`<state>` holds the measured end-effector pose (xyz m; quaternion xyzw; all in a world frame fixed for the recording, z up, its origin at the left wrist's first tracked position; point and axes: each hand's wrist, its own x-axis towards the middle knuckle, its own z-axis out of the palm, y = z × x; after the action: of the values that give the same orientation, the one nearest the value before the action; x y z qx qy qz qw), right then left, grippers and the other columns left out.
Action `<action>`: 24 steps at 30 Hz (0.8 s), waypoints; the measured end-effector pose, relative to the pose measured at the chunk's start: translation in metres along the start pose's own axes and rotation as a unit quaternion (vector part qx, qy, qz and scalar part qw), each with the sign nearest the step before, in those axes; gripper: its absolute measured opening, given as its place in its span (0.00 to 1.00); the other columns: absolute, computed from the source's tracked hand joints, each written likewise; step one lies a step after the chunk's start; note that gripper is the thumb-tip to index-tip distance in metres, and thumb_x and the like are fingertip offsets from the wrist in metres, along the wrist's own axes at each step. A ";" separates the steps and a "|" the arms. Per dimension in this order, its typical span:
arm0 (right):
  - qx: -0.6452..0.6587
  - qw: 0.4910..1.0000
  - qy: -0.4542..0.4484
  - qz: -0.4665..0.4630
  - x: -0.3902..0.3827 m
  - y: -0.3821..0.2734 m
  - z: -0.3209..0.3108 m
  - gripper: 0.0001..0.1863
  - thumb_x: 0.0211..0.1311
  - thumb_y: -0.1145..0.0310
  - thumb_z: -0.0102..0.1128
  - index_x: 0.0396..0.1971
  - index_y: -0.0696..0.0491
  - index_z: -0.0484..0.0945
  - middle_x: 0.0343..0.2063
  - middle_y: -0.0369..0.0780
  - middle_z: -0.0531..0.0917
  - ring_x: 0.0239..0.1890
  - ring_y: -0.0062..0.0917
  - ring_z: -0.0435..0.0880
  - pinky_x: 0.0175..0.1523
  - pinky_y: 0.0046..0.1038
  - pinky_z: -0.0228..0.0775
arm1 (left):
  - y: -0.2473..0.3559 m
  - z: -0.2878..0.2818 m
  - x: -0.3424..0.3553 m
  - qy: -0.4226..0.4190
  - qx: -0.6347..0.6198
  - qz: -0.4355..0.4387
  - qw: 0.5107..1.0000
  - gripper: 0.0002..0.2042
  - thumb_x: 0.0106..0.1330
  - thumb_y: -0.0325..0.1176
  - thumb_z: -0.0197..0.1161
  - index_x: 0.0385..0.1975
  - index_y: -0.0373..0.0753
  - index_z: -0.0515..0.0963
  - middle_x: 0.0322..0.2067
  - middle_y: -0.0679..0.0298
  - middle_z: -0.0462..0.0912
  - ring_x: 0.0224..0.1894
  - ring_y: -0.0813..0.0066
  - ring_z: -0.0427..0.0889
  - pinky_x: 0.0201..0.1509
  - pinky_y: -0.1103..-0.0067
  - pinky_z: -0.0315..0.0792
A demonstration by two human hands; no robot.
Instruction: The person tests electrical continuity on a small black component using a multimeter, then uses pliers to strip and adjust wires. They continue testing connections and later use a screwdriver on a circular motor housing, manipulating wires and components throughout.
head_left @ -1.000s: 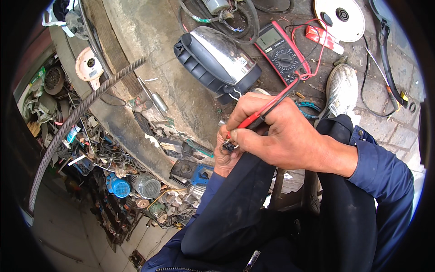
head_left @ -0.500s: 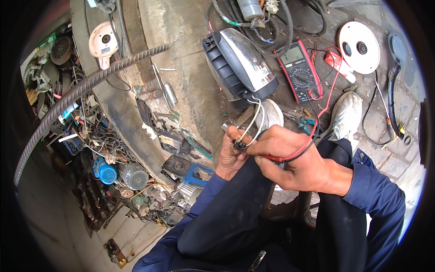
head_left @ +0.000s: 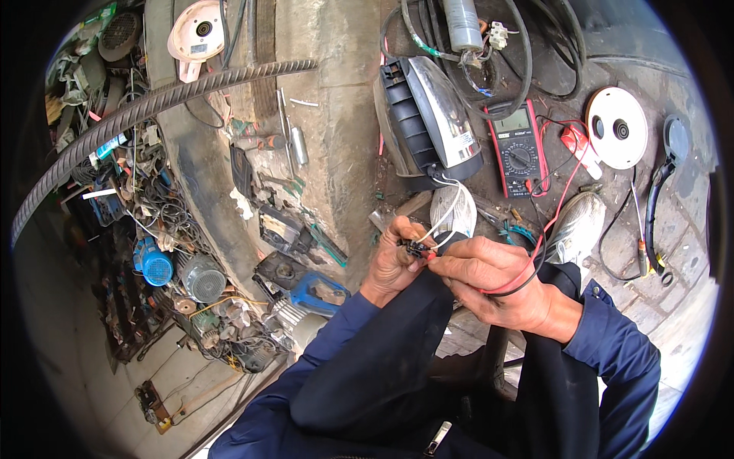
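Observation:
My left hand (head_left: pixel 391 266) pinches a small black connector block (head_left: pixel 415 249) over my knee. Two white wires (head_left: pixel 453 200) loop from it up to the base of a chrome-and-black motor housing (head_left: pixel 442 118). My right hand (head_left: pixel 508 284) is closed on multimeter probes; the tip of a red probe (head_left: pixel 429 250) shows between its fingers, right at the connector block. Whether the metal tips touch its contacts is hidden. Red and black leads (head_left: pixel 552 218) run from this hand to the red-and-black multimeter (head_left: pixel 518 157) lying on the ground beyond it.
A round white cover (head_left: pixel 631 145) and a black-handled tool (head_left: pixel 659 206) lie at right. A grey cylinder (head_left: pixel 462 27) with coiled cables sits at the top. A ribbed steel bar (head_left: pixel 145 103) arcs across the left, above scrap motors (head_left: pixel 203 277). A blue-handled saw (head_left: pixel 317 294) lies nearby.
The whole view has shifted, so the ground objects sit lower and further right. Both hands stay together at the connector block; the red probe tip now shows beside it.

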<state>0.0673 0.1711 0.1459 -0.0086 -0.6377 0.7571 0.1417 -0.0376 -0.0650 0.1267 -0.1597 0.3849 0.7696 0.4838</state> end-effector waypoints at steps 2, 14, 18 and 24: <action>-0.001 1.000 0.001 -0.008 0.000 0.000 0.000 0.19 0.57 0.87 0.71 0.50 0.59 0.87 0.43 0.43 0.86 0.39 0.34 0.91 0.42 0.30 0.85 | 0.001 -0.001 0.001 -0.010 -0.001 -0.004 1.000 0.18 0.58 0.29 0.84 0.41 0.39 0.79 0.41 0.52 0.88 0.41 0.65 0.91 0.28 0.85 0.77; -0.009 1.000 -0.013 0.013 -0.002 0.001 0.000 0.17 0.60 0.83 0.71 0.50 0.56 0.86 0.45 0.41 0.86 0.42 0.36 0.90 0.46 0.33 0.85 | 0.005 -0.001 -0.001 -0.007 0.027 -0.024 0.999 0.19 0.58 0.29 0.84 0.44 0.40 0.79 0.47 0.53 0.87 0.42 0.67 0.91 0.35 0.84 0.83; 0.010 0.999 -0.013 0.033 -0.003 0.001 -0.001 0.18 0.59 0.83 0.71 0.49 0.56 0.86 0.44 0.41 0.86 0.42 0.37 0.90 0.45 0.33 0.85 | 0.007 0.002 -0.001 -0.002 0.051 -0.025 0.998 0.20 0.57 0.30 0.85 0.44 0.40 0.79 0.48 0.55 0.86 0.46 0.69 0.89 0.42 0.82 0.85; 0.039 0.997 -0.008 0.063 -0.004 0.001 -0.003 0.17 0.60 0.85 0.70 0.49 0.59 0.87 0.43 0.43 0.86 0.39 0.32 0.90 0.43 0.29 0.84 | 0.009 0.004 -0.004 0.009 0.089 -0.029 0.996 0.21 0.57 0.31 0.85 0.45 0.41 0.80 0.47 0.57 0.86 0.50 0.70 0.88 0.47 0.80 0.84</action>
<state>0.0713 0.1731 0.1439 -0.0377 -0.6072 0.7887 0.0889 -0.0434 -0.0664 0.1360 -0.1343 0.4513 0.7167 0.5144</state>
